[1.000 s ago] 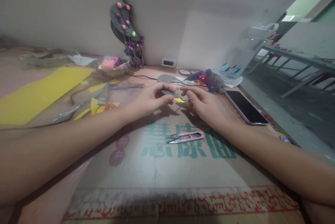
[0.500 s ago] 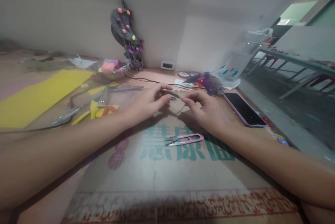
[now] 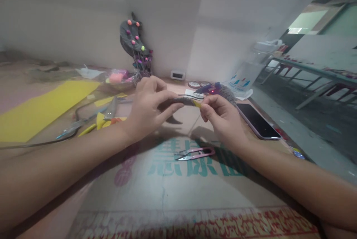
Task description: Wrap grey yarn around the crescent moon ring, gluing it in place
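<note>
A slim grey curved strip with a yellow end (image 3: 185,101) is stretched level between my two hands, above the cardboard sheet (image 3: 139,194). My left hand (image 3: 150,107) is closed on its grey part, thumb below and fingers over the top. At the yellow end, the fingertips of my right hand (image 3: 221,114) pinch it. Pink-handled thread snips (image 3: 195,153) lie on the cardboard just below the hands, blades to the left. Behind my right hand rests a blue glue gun (image 3: 208,88) with a small red light lit.
A phone (image 3: 258,120) lies right of my right hand, near the table edge. To the left are pliers (image 3: 71,130), yellow scraps (image 3: 100,119) and a yellow sheet (image 3: 47,108). A grey crescent ornament with pompoms (image 3: 131,40) leans on the wall. A bottle (image 3: 251,67) stands back right.
My left hand has risen and turned, its back now higher, and the strip has come up with it. My right hand still pinches the yellow end. The view has shifted slightly.
</note>
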Demonstrator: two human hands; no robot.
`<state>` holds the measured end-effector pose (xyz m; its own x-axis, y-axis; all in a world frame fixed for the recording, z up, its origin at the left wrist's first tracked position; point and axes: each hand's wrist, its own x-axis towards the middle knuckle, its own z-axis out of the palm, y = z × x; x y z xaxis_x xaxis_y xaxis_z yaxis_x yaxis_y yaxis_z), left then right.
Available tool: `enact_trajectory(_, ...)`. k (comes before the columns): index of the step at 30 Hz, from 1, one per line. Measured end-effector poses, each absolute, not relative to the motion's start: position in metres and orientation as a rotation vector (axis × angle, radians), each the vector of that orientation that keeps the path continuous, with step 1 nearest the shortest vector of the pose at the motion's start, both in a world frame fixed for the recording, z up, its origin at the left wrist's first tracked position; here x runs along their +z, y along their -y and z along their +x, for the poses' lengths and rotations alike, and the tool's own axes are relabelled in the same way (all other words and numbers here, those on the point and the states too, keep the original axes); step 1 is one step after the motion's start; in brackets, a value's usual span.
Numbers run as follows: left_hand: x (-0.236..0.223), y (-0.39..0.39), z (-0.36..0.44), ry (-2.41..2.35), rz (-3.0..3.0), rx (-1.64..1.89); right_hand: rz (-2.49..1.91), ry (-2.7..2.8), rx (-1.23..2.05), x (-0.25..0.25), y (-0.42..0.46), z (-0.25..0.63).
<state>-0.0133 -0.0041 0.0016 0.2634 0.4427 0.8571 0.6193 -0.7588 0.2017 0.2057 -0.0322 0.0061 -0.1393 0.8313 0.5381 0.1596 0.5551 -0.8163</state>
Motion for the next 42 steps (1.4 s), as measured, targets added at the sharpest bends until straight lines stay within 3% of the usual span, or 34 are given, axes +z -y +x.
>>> enact_trajectory(5, 0.001, 0.009, -0.008, 1.463, -2.835, -1.594, -0.914, 1.592, 0.79, -0.001, 0.018, 0.211)
enact_trajectory(9, -0.004, 0.005, -0.002, 1.708, -2.892, -1.555, -1.01, 1.555, 0.842, -0.016, 0.003, 0.215)
enact_trajectory(14, -0.006, 0.005, 0.001, 1.664, -2.93, -1.436, -1.087, 1.577, 0.94, -0.021, 0.004, 0.212)
enact_trajectory(42, -0.013, 0.0, 0.0, 1.616, -3.085, -1.158, -1.104, 1.914, 0.757, -0.018, 0.004, 0.214)
